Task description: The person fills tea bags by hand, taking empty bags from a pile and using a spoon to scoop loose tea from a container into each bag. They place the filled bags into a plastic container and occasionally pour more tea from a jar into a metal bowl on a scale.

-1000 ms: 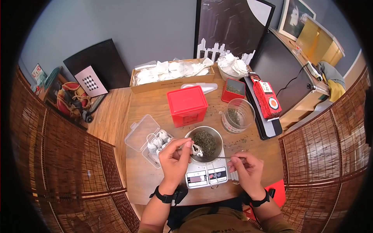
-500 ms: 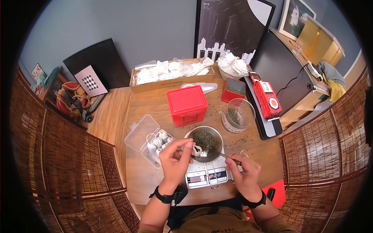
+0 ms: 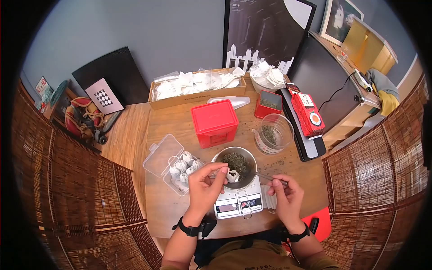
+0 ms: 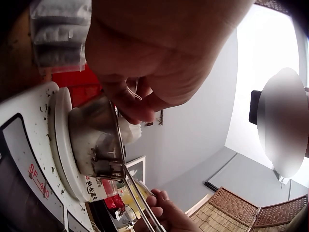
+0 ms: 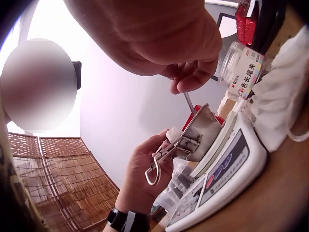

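Left hand (image 3: 205,191): it pinches the small white bag (image 3: 232,176) between thumb and fingers; the tips are closed on its edge, with no wide opening.
Right hand (image 3: 288,199): it holds the thin metal utensil (image 3: 266,175) by the handle, with thumb and fingers closed around it.
White bag: it is at the inner side of the metal bowl (image 3: 253,177), near the dry leaves (image 3: 235,160), and its mouth is open.
Utensil: it leans over the rim at the right side, and its far end is inside the bowl; the tip I cannot see clearly.
Bowl: it sits upright on the white scale (image 3: 225,214), and its wire handle (image 3: 245,202) points toward the person.
Plastic box (image 3: 163,155): it is open, left of the bowl, and contains several filled white bags (image 3: 182,167).
Red tins: 1 closed tin (image 3: 215,118) stands behind the bowl; 1 smaller open tin (image 3: 270,100), with leaves inside, is farther back to the right.
Clear jar (image 3: 288,133): it is between the small tin and the bowl, with some leaves in it.
Cardboard box (image 3: 198,100): at the back of the wooden table (image 3: 168,216), it is full of white pieces.
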Tool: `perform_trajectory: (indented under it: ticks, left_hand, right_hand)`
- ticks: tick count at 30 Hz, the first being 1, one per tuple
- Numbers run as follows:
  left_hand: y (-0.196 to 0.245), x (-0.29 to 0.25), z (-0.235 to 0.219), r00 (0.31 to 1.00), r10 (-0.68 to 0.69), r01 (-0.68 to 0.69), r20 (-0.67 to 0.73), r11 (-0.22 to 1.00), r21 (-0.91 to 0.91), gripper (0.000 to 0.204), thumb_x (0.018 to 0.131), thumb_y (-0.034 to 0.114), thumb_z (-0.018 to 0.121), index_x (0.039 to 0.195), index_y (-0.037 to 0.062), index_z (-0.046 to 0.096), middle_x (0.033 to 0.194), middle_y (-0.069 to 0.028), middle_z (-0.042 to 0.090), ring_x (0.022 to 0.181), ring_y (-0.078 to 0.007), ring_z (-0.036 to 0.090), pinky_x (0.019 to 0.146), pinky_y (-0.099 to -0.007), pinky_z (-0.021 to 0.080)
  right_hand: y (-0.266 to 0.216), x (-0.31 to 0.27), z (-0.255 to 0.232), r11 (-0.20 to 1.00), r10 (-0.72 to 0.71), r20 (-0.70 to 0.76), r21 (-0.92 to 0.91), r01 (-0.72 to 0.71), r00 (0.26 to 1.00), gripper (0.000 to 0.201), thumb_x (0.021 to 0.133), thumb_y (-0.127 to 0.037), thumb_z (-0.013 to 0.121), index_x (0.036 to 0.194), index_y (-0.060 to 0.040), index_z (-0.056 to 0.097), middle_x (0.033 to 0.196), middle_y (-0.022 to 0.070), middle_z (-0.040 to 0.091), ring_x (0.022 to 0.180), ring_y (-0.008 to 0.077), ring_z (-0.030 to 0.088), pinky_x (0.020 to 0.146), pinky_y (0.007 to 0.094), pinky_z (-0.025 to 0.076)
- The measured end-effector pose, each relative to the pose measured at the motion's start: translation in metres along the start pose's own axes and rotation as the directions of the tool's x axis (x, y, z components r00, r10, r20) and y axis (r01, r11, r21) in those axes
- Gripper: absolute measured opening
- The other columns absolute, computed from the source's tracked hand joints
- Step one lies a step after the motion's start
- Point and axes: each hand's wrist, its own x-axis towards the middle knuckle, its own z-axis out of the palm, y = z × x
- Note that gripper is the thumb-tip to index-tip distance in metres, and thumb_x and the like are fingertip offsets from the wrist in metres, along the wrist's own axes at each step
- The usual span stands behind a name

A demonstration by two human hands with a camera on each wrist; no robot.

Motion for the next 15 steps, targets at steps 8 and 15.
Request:
perform_trajectory:
  ticks: [8,15]
  left_hand:
    - [-0.0001,0.0028,0.0015,0.996,0.084,-0.084,-0.012,0.996,0.041,0.018,0.103,-0.003,0.072,0.119,-0.0055,0.079,0.11,-0.0115,0.073,0.08,-0.0122,0.073,0.055,-0.0217,0.057]
    - [0.0005,0.0012,-0.0007,0.999,0.037,-0.037,0.002,0.999,0.015,0.019,0.104,-0.003,0.071,0.121,-0.0058,0.078,0.108,-0.0125,0.075,0.079,-0.0129,0.074,0.053,-0.0228,0.057]
  right_hand:
    - [-0.0035,0.0058,-0.0081,0.994,0.061,-0.059,0.095,-0.055,0.996,0.018,0.112,-0.012,0.067,0.123,0.0026,0.069,0.098,0.0091,0.076,0.078,0.0093,0.065,0.073,0.025,0.053]
    - [-0.0056,0.01,-0.0097,0.97,0.099,-0.045,0.228,-0.086,0.994,0.021,0.111,-0.016,0.068,0.125,0.0004,0.066,0.099,0.0093,0.074,0.074,0.0101,0.064,0.07,0.0239,0.052]
